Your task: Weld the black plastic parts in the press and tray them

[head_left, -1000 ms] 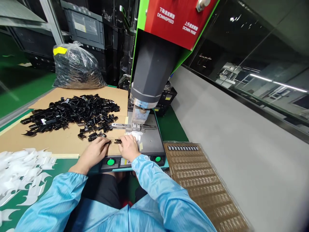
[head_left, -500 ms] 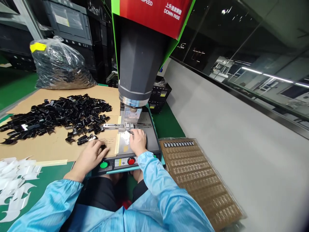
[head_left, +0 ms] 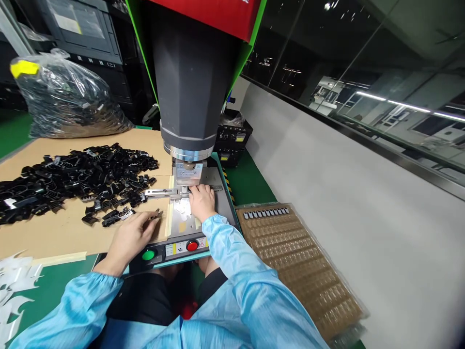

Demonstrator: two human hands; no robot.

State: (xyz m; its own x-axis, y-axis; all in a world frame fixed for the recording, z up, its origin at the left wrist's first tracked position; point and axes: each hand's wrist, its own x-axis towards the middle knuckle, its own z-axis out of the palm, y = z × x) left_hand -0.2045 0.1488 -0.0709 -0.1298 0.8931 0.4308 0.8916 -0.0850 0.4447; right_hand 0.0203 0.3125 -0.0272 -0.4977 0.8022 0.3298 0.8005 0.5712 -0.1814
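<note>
The single head-worn camera looks forward and steeply down from just above the person's blue sleeves, close over the press machine (head_left: 189, 92) straight ahead, with the cardboard sheet (head_left: 54, 232) to its left and the brown tray (head_left: 301, 266) to its right.

Left hand (head_left: 132, 236) rests palm-down, fingers pinched; right hand (head_left: 201, 201) reaches forward, fingers curled.

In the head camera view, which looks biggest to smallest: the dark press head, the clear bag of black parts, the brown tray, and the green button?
1. Dark press head, though it is nearest the camera.
2. Brown tray and clear bag look about alike; the bag is cut off and farther away, so unranked.
3. Green button, clearly smallest.
</note>
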